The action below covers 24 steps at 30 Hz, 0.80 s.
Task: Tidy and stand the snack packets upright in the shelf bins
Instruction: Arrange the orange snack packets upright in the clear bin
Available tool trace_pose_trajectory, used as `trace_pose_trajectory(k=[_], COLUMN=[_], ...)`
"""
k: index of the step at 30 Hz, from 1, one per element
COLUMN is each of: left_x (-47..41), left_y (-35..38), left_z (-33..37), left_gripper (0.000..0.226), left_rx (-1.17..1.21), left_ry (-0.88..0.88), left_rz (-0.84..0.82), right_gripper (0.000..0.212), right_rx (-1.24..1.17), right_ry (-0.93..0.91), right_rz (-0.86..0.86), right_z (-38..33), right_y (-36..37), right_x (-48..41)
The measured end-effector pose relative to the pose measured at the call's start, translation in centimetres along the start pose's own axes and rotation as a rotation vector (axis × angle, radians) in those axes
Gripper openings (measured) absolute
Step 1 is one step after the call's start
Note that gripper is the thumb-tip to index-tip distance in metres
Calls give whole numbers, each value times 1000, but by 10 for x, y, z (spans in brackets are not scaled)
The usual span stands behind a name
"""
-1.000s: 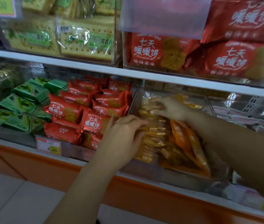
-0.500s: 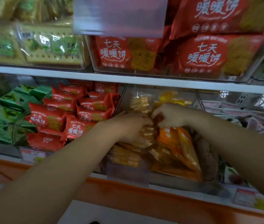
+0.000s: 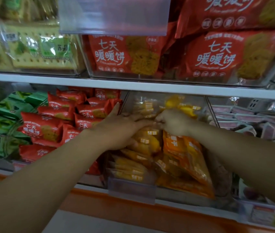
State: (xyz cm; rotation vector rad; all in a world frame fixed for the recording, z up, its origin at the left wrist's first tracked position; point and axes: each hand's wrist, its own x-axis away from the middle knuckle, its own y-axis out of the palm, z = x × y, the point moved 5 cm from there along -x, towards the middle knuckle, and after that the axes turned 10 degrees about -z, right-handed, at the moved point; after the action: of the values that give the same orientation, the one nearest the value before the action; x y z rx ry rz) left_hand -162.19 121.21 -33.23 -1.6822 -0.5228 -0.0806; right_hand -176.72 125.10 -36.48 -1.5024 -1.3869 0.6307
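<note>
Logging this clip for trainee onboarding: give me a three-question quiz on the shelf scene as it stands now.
1. True or false: both hands are in the bin of yellow packets.
2. Which packets fill the bin directly to the left of that bin? A) green B) red C) pink
3. Fill in: the left hand lies flat with its fingers ____.

Key:
1. True; the right hand is there as well, curled closed at the packet tops.
2. B, the red packets.
3. Spread open over the packets.
</note>
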Motion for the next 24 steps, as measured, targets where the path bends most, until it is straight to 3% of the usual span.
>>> trace_pose_trajectory(k=[5, 11, 16, 20, 22, 24], left_x=[-10, -13, 14, 34, 39, 42], left_y=[-12, -2, -8, -7, -4, -2], left_z=[-10, -7, -11, 1, 3, -5], left_gripper=[71, 86, 67, 56, 54, 45], left_rx=[25, 39, 139, 209, 219, 223], left_ry=[-45, -67, -34, 23, 28, -6], left_rz=[65, -3, 113, 216, 318, 435], right_gripper=[19, 30, 16, 17, 16, 7], right_rx=[-44, -142, -249, -256, -267, -102], right_ry=[27, 10, -103, -97, -110, -126], right_rz=[22, -15, 293, 28, -13, -8], right_z=[0, -4, -7, -18, -23, -30], right_y=[-8, -9, -30, -11, -9, -8], right_x=[4, 14, 48, 66, 68, 67])
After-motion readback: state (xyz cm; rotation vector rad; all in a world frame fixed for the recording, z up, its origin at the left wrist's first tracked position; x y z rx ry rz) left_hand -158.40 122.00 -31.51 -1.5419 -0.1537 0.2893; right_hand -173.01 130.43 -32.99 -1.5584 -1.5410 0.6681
